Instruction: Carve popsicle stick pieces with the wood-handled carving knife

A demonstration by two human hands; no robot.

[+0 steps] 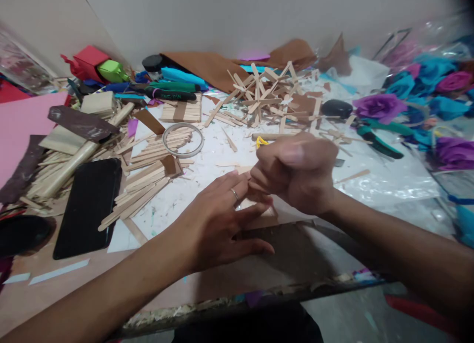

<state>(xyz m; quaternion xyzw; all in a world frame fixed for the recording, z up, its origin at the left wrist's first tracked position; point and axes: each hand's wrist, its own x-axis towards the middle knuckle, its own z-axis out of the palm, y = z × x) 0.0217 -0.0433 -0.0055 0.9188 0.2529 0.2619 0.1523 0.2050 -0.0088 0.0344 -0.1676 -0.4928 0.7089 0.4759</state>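
My left hand [225, 217] lies with fingers stretched and spread over a small flat piece made of craft sticks [272, 219], near the table's front edge. A ring is on one finger. My right hand [296, 172] is closed in a fist just above and beside the left fingertips, slightly blurred. What it holds, if anything, is hidden by the fingers. A bit of yellow [261, 142] shows at the fist's far side; I cannot tell whether it is held. Much of the stick piece is covered by both hands.
Loose craft sticks [138, 197] and a tape roll [183, 140] lie left of my hands, beside a black phone [89, 207]. Behind stands a heap of joined sticks [259, 93]. Green-handled pliers [381, 140] and paper flowers [379, 107] are at right.
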